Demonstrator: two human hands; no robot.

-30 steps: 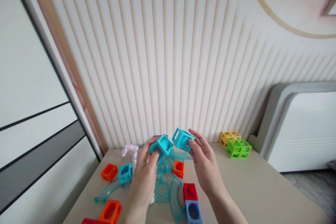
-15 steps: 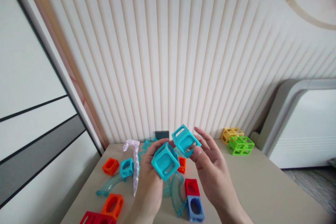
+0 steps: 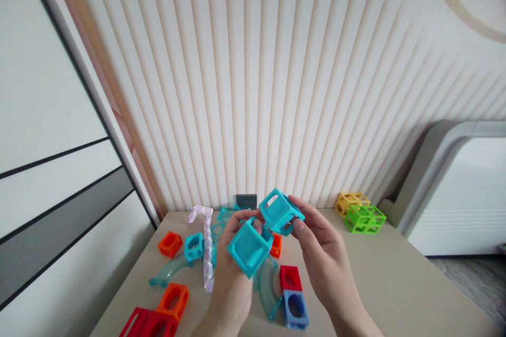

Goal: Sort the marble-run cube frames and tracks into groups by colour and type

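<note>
Two teal hollow cube blocks are held above the table in the head view. My left hand (image 3: 236, 274) is closed around the lower left teal block (image 3: 250, 248), whose flat face is turned toward me. The upper right teal block (image 3: 280, 211) is pinched between the thumb and fingers of my right hand (image 3: 322, 253). The blocks are tilted and close together at their corners; whether they touch is hard to tell. Behind and below them, an orange block (image 3: 276, 246) is partly hidden.
On the table (image 3: 403, 289) are a red block (image 3: 290, 278), a blue block (image 3: 295, 309), curved clear teal tubes (image 3: 268, 289), a lilac patterned piece (image 3: 207, 247), another teal block (image 3: 194, 247), orange and red blocks (image 3: 173, 300) at front left, and yellow (image 3: 351, 201) and green frames (image 3: 364, 219) at back right.
Both teal blocks have turned slightly in my hands, and my right fingers have closed in behind the upper block. The view has shifted a little.
</note>
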